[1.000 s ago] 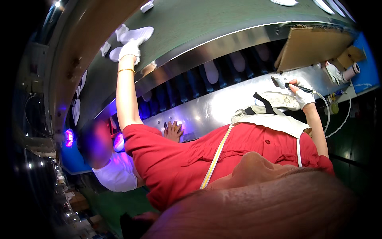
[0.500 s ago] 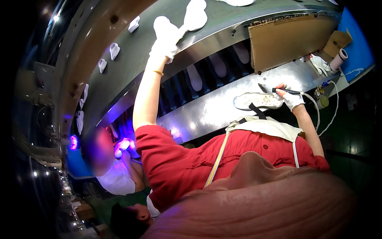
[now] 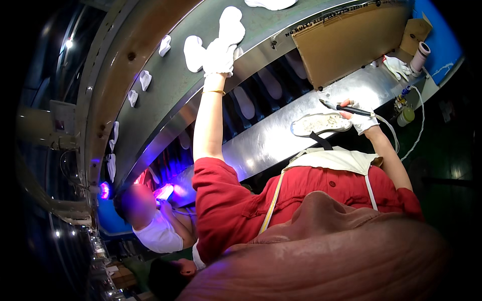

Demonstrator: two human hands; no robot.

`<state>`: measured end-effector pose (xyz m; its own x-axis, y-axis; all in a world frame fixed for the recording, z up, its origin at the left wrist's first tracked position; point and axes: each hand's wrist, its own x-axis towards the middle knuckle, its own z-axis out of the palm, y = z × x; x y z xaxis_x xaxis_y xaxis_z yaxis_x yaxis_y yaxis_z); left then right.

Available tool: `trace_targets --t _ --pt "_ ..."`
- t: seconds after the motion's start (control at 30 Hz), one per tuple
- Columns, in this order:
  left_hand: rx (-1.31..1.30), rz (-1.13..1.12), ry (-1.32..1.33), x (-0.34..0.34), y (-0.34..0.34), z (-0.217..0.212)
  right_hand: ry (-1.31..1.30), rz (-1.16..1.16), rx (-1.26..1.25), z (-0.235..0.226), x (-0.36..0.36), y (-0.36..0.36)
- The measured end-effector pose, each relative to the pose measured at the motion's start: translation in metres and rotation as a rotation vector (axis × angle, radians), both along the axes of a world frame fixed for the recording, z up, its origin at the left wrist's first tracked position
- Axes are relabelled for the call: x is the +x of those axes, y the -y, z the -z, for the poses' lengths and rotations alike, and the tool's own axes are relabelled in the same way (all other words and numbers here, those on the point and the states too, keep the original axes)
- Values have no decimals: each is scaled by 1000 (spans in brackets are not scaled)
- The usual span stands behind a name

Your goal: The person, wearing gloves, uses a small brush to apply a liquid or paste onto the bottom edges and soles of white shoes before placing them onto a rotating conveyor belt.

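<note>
My left hand [image 3: 219, 58], in a white glove, reaches over the green belt. It touches the lower end of a white shoe-sole-shaped piece [image 3: 232, 24]; its fingers blend into the white, so their grip is unclear. Just left of it lies a second white piece [image 3: 194, 53]. In my gloved right hand [image 3: 362, 119], bare fingertips close around a black-handled brush [image 3: 355, 110] with a pale hose trailing from its back end. The brush tip hangs above a white shoe sole [image 3: 320, 125] lying on the metal bench, apart from it.
More white pieces [image 3: 145, 80] lie along the belt [image 3: 170, 83]. Soles [image 3: 244, 103] sit in the rack under it. A cardboard sheet [image 3: 351, 47], a white glove [image 3: 396, 66] and a pink spool [image 3: 419, 58] are at right. A co-worker [image 3: 159, 233] works at lower left under purple light.
My left hand has moved right, from between the two white pieces to the right one. My right hand has turned the brush so its tip points more to the left. The whole view has shifted slightly.
</note>
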<state>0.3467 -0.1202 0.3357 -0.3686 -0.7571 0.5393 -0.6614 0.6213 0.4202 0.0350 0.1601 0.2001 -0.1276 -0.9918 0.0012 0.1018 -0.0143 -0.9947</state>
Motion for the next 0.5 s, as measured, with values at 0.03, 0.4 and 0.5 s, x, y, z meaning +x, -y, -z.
trace_targets --t 0.03,0.4,0.5 --pt "-99 -70 193 -19 -24 -13 -12 -3 -20 4 -9 -3" --pt "-62 402 -1136 3 -138 -49 57 37 21 -9 -16 6" --pt "880 969 -1286 -33 -158 -24 52 77 -14 -9 -20 0"
